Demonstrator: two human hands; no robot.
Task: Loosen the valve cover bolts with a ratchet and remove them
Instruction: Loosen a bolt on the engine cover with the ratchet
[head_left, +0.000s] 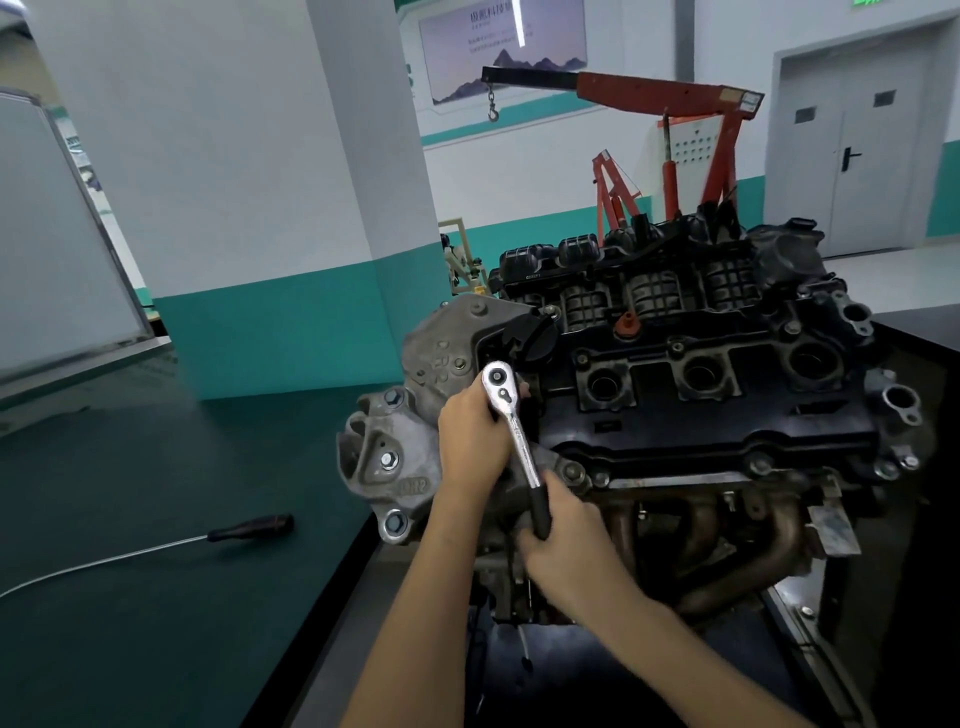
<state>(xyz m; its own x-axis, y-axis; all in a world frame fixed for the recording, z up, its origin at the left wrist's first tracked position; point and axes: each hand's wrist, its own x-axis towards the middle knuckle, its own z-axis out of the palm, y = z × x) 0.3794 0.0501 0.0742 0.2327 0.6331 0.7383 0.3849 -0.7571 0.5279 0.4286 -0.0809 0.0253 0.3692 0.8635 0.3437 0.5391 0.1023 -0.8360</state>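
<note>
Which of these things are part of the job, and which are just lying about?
In the job: ratchet, left hand holding its head, right hand gripping its handle, black valve cover on the engine.
Lying about: screwdriver on the green bench, red engine hoist behind.

Cast in raised characters low on the grey aluminium engine bracket (387, 457): "DR2", first character unsure. Cast again, tilted, on the grey metal timing cover (447, 338) above it: "R2" legible, rest unclear. Printed in Chinese characters atop the pale wall poster with a mountain outline (501, 52): too blurred to read. Stamped small and white on the black plastic intake manifold (532, 260): digits, illegible. Engraved along the chrome ratchet (519, 441) shank: unreadable. On the lit green sign (878, 2) at the top edge: cut off, unreadable.
</note>
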